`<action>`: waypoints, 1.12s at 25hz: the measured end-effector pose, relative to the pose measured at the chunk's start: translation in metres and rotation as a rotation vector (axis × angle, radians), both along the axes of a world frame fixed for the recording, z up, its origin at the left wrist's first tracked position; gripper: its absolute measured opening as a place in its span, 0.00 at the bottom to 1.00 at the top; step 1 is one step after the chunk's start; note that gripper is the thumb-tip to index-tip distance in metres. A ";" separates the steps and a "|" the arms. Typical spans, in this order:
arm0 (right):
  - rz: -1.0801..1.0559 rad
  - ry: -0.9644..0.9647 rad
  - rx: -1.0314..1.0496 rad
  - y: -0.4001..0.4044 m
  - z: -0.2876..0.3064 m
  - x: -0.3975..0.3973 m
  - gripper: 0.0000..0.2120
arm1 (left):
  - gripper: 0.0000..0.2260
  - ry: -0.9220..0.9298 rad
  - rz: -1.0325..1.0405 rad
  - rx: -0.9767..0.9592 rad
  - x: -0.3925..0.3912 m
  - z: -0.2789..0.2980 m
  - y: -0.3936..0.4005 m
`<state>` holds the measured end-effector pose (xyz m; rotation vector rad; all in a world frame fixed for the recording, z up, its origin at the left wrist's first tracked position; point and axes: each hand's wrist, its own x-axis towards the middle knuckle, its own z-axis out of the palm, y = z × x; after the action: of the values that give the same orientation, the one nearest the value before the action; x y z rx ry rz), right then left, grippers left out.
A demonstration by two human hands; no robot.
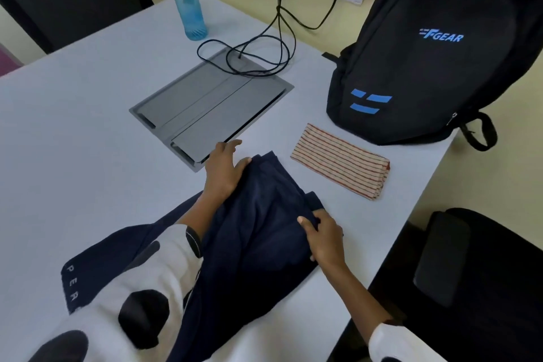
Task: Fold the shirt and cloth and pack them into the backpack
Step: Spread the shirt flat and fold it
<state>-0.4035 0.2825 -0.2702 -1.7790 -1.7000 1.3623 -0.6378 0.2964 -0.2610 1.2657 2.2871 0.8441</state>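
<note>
The navy shirt (258, 232) lies half-folded on the white table (73, 132), directly under both hands, its long axis running diagonally from the near-left, where it trails off toward the person's lap, up to a far point just short of the grey recessed panel (211, 109). The left hand (223, 167) sits at that far end, fingers laid fairly straight along the fabric's upper left edge with the thumb over the cloth; whether it pinches a layer or only presses cannot be told. The right hand (323, 238) is on the shirt's right edge, thumb and fingers curled and pinching a fold of the fabric.

Taking the shirt as landmark: the striped cloth (340, 161) lies already folded into a narrow rectangle just beyond its right side, apart from it, long axis slanting away to the right. The black backpack (426, 53) stands upright farther off in the same direction, past the cloth, so the right hand is the nearer one to both (its zip opening is not visible from here).

The next fold probably turns on the right hand carrying its pinched edge across toward the left hand. To the shirt's left the table offers plenty of flat room; to its right the table edge runs close, with a dark chair (458, 258) below, so a loose hem could slip over there
</note>
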 end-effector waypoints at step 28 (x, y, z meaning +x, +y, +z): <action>0.890 -0.727 0.525 0.011 -0.044 -0.123 0.48 | 0.31 0.621 -0.013 -0.417 0.046 -0.018 -0.240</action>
<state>-0.5269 0.2939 -0.3142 -1.2833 -3.1040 0.3238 -0.5916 0.0565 -0.2792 1.4724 2.7095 -0.0741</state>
